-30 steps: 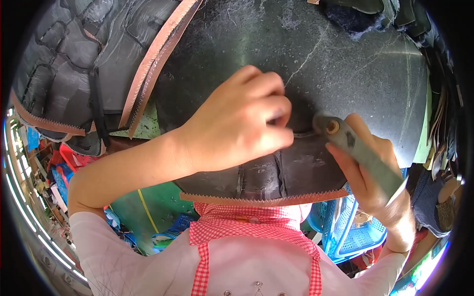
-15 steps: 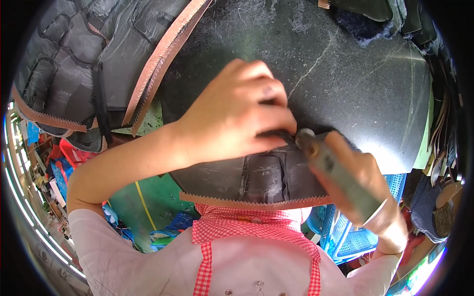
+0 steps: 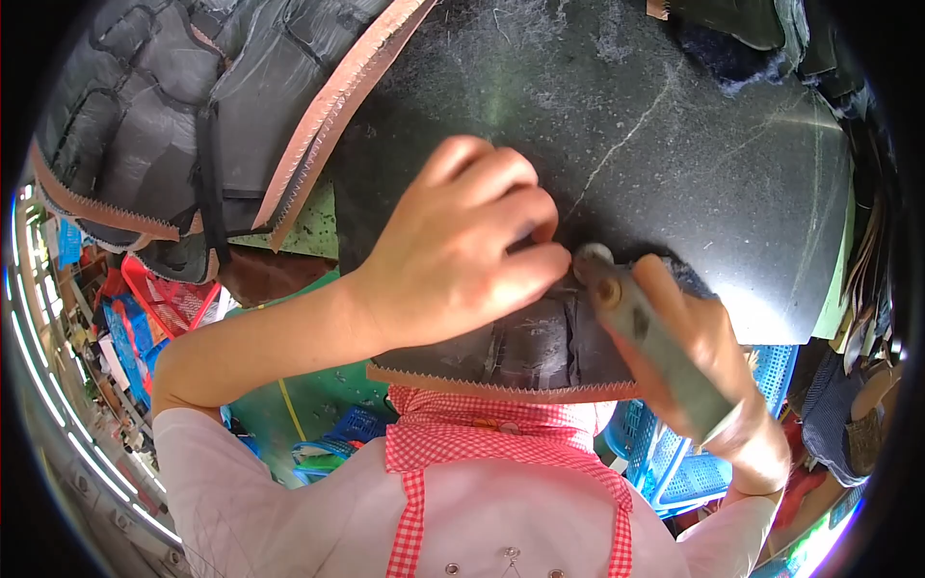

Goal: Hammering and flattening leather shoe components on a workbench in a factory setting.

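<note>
My right hand (image 3: 689, 337) is closed around a hammer-like tool (image 3: 660, 352) with a flat grey handle and a rounded metal head. The tool slants up and left, its head close to my left fingertips. My left hand (image 3: 472, 236) is closed, fingers curled, above the far edge of a dark leather-like piece (image 3: 535, 337). Whatever its fingertips hold is hidden. That piece lies at the table's near edge, with raised seams and a brown zigzag-cut border (image 3: 501, 393) towards me.
Several similar dark pieces with brown zigzag edges (image 3: 260, 125) are piled at the left of the dark, scratched tabletop (image 3: 578, 125). More dark pieces (image 3: 732, 24) lie at the far right. Blue plastic baskets (image 3: 694, 472) stand below the table, and a red basket (image 3: 169, 294) is at left.
My left hand has shifted slightly down and its fingers look more curled. The tool stays near the left fingertips in my right hand. The view has shifted a little.
</note>
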Available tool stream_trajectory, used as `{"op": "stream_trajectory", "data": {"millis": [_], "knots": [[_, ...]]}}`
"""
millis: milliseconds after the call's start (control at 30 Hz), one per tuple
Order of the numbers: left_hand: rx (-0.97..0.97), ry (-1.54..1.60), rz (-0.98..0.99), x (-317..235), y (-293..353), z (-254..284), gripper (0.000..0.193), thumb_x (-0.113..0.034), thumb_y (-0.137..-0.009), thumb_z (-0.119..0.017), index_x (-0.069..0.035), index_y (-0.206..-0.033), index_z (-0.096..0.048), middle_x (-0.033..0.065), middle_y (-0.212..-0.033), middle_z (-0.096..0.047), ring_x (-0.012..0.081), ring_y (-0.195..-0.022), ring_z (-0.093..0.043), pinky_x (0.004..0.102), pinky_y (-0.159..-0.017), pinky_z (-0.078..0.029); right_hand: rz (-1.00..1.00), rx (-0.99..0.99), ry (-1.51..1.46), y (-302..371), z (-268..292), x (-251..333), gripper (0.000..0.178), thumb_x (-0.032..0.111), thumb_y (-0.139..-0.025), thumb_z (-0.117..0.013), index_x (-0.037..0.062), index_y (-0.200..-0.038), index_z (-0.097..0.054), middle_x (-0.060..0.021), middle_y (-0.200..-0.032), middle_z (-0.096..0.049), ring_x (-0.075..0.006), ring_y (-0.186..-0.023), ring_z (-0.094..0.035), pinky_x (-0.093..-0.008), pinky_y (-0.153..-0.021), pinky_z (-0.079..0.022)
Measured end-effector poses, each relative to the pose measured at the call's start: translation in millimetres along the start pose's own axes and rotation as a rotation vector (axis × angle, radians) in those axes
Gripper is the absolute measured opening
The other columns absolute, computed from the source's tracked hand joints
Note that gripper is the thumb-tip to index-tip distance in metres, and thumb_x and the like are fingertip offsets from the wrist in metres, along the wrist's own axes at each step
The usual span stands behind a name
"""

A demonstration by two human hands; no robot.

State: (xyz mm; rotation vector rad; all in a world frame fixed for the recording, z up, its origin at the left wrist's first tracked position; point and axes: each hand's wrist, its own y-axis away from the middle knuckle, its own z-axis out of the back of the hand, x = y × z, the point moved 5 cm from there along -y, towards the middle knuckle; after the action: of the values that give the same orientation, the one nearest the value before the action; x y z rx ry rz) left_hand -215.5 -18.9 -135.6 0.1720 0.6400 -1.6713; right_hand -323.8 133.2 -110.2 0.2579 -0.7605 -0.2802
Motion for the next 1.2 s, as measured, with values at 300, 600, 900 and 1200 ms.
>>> {"op": "stream_trajectory", "data": {"millis": [300, 600, 900, 1200], "knots": [[-0.058, 0.070, 0.125, 2, 15, 2, 0.020, -0.015, -0.069, -0.085, -0.017, -0.085, -0.074, -0.0045, -0.095, -0.066, 0.0242, -0.098, -0.059, 0.0424, -0.086, -0.044, -0.083, -0.153, -0.169, -5, 27, 8, 0.015, 0.002, -0.095, -0.065, 0.0004, -0.108, -0.057, -0.0159, -0.074, -0.054, -0.0305, -0.056, -0.057, -0.0346, -0.053, -0.042], [-0.054, 0.024, -0.034, -2, 9, 2, 0.026, -0.019, -0.063, -0.083, -0.016, -0.087, -0.074, -0.0006, -0.099, -0.063, 0.0239, -0.096, -0.058, 0.0444, -0.087, -0.045, -0.025, 0.029, 0.001, -12, 5, 17, 0.022, 0.001, -0.093, -0.067, 0.0004, -0.110, -0.053, -0.0175, -0.073, -0.058, -0.0391, -0.068, -0.069, -0.0426, -0.055, -0.050], [-0.048, 0.099, 0.073, 7, 19, 6, 0.020, -0.021, -0.067, -0.087, -0.017, -0.081, -0.074, -0.0047, -0.095, -0.064, 0.0224, -0.097, -0.057, 0.0398, -0.083, -0.041, 0.034, -0.009, -0.188, -16, 14, 23, 0.020, 0.005, -0.094, -0.069, 0.0024, -0.106, -0.054, -0.0154, -0.068, -0.056, -0.0373, -0.061, -0.066, -0.0378, -0.053, -0.047], [0.006, 0.203, 0.085, 21, 23, 12, 0.023, -0.018, -0.066, -0.087, -0.020, -0.086, -0.078, -0.0024, -0.097, -0.063, 0.0236, -0.100, -0.056, 0.0409, -0.085, -0.043, 0.051, -0.131, -0.062, -25, 23, 29, 0.013, 0.002, -0.095, -0.066, -0.0015, -0.104, -0.058, -0.0187, -0.080, -0.058, -0.0354, -0.064, -0.065, -0.0370, -0.056, -0.046]]}}
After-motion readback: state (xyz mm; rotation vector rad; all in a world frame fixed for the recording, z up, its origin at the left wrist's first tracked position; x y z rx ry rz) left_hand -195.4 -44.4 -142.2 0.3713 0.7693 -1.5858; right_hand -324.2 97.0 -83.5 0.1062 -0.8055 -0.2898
